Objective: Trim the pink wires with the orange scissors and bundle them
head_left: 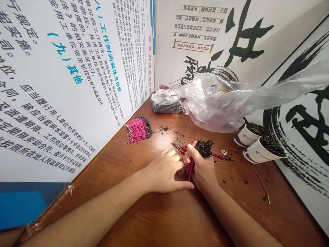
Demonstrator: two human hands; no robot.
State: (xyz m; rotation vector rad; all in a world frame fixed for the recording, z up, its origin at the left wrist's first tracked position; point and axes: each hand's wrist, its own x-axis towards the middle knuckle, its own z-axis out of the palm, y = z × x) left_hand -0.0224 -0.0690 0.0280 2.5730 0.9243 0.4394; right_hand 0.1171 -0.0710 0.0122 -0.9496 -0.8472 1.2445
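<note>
A bundle of magenta wires with black ends [204, 148] is gripped in my right hand [204, 168], its black tips pointing up and away. Beside it, my left hand [164, 171] has its thumb stretched out and its fingers curled toward the lower ends of the bundle; whether its fingertips pinch a wire is hard to tell. Red-handled scissors [181, 147] lie just beyond my hands. A few loose wires [222, 156] stick out to the right of my right hand. Farther left, a fanned pile of similar magenta wires [138, 130] rests on the table.
Two paper cups of dark pieces [240, 138] [253, 154] stand at the right. Behind are a large clear plastic bag [213, 103], a smaller bag of dark pieces [166, 103] and a small cup [163, 87]. A single wire [263, 188] lies on the wooden table [154, 219]. Printed panels surround it.
</note>
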